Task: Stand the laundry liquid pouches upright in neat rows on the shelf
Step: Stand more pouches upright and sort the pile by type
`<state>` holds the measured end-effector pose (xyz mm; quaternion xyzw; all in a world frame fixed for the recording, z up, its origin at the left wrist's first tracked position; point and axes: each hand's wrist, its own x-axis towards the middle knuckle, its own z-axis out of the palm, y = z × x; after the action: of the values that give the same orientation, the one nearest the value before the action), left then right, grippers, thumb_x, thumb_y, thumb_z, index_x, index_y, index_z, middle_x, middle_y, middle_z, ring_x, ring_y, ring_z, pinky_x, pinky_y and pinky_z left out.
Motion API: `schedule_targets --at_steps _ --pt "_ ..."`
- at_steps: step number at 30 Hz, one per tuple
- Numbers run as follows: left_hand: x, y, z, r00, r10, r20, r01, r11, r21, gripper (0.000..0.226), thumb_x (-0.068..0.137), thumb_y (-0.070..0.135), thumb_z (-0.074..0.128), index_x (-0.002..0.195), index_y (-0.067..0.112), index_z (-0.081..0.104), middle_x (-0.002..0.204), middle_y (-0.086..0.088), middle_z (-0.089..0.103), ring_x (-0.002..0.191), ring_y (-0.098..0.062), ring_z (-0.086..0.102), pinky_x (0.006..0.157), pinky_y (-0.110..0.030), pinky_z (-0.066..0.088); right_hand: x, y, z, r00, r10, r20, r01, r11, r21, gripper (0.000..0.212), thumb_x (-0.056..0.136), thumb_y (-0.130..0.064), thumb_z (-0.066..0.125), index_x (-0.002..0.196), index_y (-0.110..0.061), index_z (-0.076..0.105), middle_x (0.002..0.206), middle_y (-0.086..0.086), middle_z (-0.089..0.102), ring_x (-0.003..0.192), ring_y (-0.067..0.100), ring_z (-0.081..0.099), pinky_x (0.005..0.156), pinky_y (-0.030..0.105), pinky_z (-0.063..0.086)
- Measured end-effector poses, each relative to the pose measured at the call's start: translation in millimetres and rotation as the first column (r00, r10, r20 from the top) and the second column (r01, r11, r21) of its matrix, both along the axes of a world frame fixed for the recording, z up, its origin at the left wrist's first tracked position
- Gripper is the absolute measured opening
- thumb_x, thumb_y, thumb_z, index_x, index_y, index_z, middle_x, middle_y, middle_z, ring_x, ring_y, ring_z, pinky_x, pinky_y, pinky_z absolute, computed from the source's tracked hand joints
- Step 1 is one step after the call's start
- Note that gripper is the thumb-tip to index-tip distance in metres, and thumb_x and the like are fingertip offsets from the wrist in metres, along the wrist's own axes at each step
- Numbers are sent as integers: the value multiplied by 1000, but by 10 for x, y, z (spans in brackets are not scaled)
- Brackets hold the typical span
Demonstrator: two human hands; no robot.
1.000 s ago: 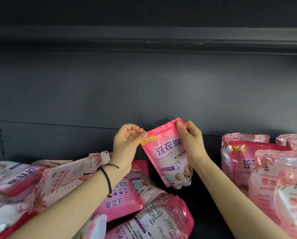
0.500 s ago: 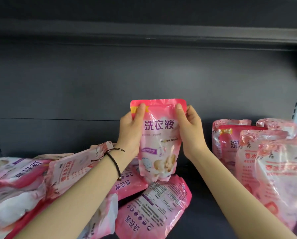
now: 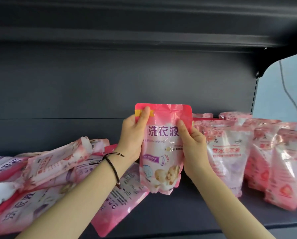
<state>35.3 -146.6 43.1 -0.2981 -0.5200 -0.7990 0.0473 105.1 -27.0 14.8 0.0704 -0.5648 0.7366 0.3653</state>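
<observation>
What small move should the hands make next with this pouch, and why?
Probably lower the held pouch onto the bare shelf next to the standing row: the left hand and right hand hold it upright, just left of that row.

Two hands, left hand (image 3: 132, 135) and right hand (image 3: 194, 144), one held pouch (image 3: 161, 152), one black bracelet (image 3: 112, 163) and one shelf (image 3: 178, 213) are visible. At least five standing pouches (image 3: 227, 156) are at right; roughly six heaped pouches (image 3: 54, 163) overlap at left.

One pouch (image 3: 161, 152) was held upright at pretty much the middle of the shelf (image 3: 187, 214). Toppled pouches (image 3: 49, 169) were heaped to its left, and standing pouches (image 3: 230, 156) were lined up on its right.
</observation>
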Motion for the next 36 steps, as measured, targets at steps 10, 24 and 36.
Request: schedule_targets --at_steps 10,24,36 --pt "790 1070 -270 999 6 -48 -8 1000 -27 29 79 50 63 66 25 72 71 2 70 69 -11 68 63 -24 57 823 1104 -204 999 -31 34 30 999 20 22 90 -31 63 75 -23 76 76 1 74 66 15 68 61 29 59" --pt "1123 1822 -672 892 395 -221 -412 911 -36 36 92 47 49 81 20 70 50 14 41 49 -1 35 51 -16 35 903 1763 -607 950 -310 26 303 940 157 29 96 -41 52 72 -25 56 69 0 58 65 15 54 65 36 51" --pt "1240 1852 -1212 799 535 -276 -588 791 -169 37 89 65 40 80 30 48 62 3 57 50 -12 52 50 -39 49 1002 1829 -971 942 -335 15 309 883 353 44 85 -64 42 74 -22 47 51 -17 47 45 -2 38 43 16 36"
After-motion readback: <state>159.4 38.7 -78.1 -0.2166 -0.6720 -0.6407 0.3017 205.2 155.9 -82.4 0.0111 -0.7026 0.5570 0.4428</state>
